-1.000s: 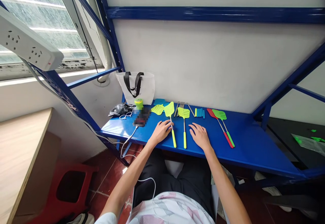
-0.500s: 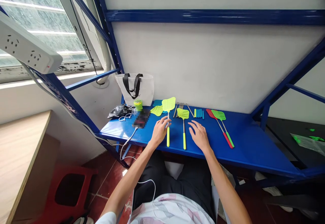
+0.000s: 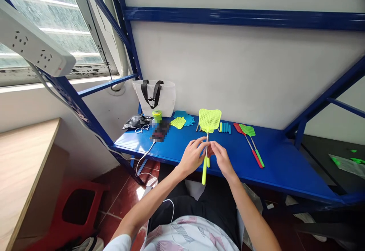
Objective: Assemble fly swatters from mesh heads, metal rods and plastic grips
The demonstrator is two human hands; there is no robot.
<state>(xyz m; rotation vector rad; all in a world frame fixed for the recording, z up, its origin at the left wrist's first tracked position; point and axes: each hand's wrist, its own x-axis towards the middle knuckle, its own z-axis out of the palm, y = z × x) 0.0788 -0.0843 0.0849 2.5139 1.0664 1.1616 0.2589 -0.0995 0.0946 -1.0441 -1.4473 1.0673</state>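
A yellow-green fly swatter (image 3: 210, 120) is raised off the table, its mesh head up and its handle pointing down toward me. My left hand (image 3: 194, 154) is closed on its thin metal shaft. From the other side, my right hand (image 3: 221, 158) meets the shaft with its fingers drawn together; its fingertips are partly hidden. Behind the raised one lies a second yellow-green swatter, mostly covered, with only its handle end (image 3: 208, 162) showing. On the right, a red swatter (image 3: 257, 160) and a green swatter (image 3: 247, 130) lie side by side.
Loose blue swatter heads (image 3: 188, 120) and a yellow-green head (image 3: 178, 122) lie at the back of the blue table (image 3: 285, 160). Several blue handles (image 3: 226, 128) sit behind my right hand. A white bag (image 3: 168, 95), green tub (image 3: 156, 116), scissors (image 3: 138, 130) and cabled phone occupy the left.
My left hand has lifted the yellow-green swatter and carried it right, over the second one. My right hand has moved left from the table to its shaft. The view has shifted slightly.
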